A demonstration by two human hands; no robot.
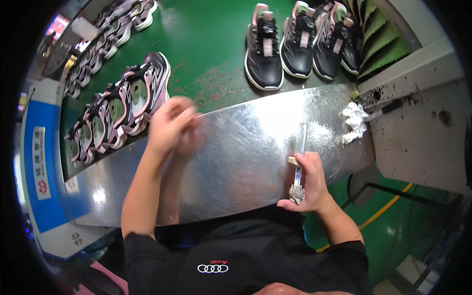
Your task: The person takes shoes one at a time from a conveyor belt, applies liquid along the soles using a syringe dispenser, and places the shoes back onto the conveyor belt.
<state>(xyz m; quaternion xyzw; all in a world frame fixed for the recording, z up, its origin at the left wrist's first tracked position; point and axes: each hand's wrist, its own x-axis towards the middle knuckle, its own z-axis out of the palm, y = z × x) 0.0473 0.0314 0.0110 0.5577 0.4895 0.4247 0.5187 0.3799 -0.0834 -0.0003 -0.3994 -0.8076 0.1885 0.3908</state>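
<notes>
My right hand [314, 184] is closed around a slim stick-like tool [298, 176] with a pale shaft bearing blue marks. A crumpled whitish lump sits at its near end, close to my thumb. Beyond my fingers, a clear narrow strip or tube [302, 137] points away over the metal plate; whether it joins the tool I cannot tell. My left hand [172, 123] hovers by the near end of a row of shoes [140, 93] in black, pink and green. Its fingers are smeared by motion, and nothing plain shows in them.
A shiny metal plate [236, 167] covers the near side of the green worktop [201, 44]. Several black shoes [265, 54] stand at the far right. White crumpled material [354, 123] lies beside a grey machine panel [418, 113]. A blue and white machine [42, 167] borders the left.
</notes>
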